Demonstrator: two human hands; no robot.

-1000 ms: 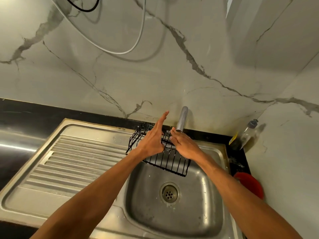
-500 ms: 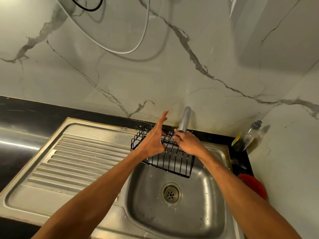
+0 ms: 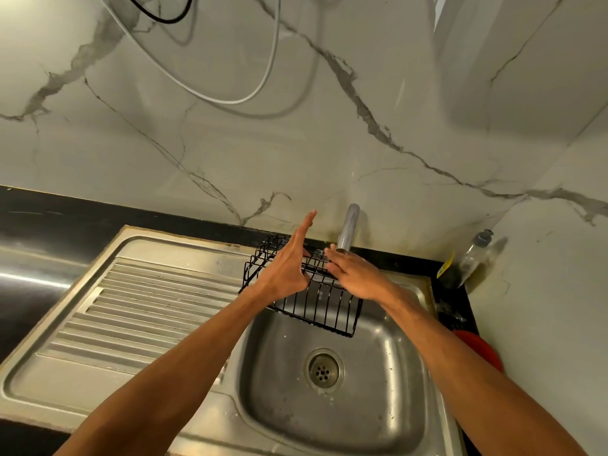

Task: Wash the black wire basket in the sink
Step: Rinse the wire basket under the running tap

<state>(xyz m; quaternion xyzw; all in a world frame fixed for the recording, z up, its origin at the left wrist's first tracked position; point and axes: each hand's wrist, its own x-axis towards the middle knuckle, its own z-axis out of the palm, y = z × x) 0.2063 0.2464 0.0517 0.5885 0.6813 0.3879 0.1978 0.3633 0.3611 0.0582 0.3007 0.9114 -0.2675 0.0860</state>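
The black wire basket [image 3: 306, 291] hangs over the sink [image 3: 332, 383] below the tap [image 3: 348, 229] — left hand [image 3: 285, 274] pinches its rim, fingers splayed; right hand [image 3: 357, 278] rubs flat. Work every wire under the spout — grip firmly.

Over the stainless steel sink [image 3: 388, 419], the left hand [image 3: 284, 274] gripped the black wire basket [image 3: 316, 301] with its index finger extended. The right hand [image 3: 357, 274] lay flat on the basket under the chrome tap spout [image 3: 348, 228].
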